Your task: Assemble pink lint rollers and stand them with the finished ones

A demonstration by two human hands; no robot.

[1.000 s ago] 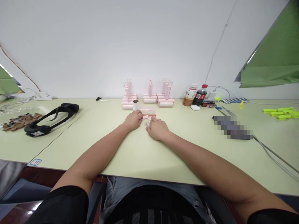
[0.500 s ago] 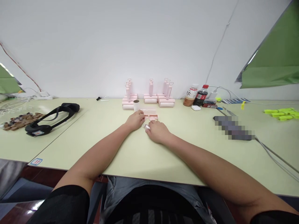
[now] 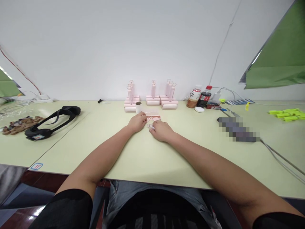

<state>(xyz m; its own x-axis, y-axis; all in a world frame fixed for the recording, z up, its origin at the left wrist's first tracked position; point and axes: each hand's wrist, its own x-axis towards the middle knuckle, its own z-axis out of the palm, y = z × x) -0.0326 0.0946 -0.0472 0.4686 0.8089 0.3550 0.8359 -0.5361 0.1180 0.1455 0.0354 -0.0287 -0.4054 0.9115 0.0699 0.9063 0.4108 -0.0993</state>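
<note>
A pink lint roller case [image 3: 154, 117] with a clear lid lies on the table between my hands. At its left end, my left hand [image 3: 138, 122] is closed, fingertips pinching the edge. My right hand [image 3: 162, 130] is curled over the near right side, with a clear lint roller handle [image 3: 151, 126] under its thumb and fingers. Part of the case and handle is hidden by the fingers. Just behind my left hand stands a white paper roll [image 3: 138, 108] with a brown core.
Several pink lint rollers [image 3: 153, 101] with upright handles line the wall. Two drink bottles [image 3: 204, 96] and a white case [image 3: 199, 109] stand at right, near a blurred dark object [image 3: 235, 129] and neon yellow pieces [image 3: 287, 114]. A black headset [image 3: 53, 122] lies left beside brown pieces [image 3: 20, 124].
My right hand has shifted slightly up and away from the handle, so more of the clear handle shows. The clear lid looks lower. My left hand has hardly moved.
</note>
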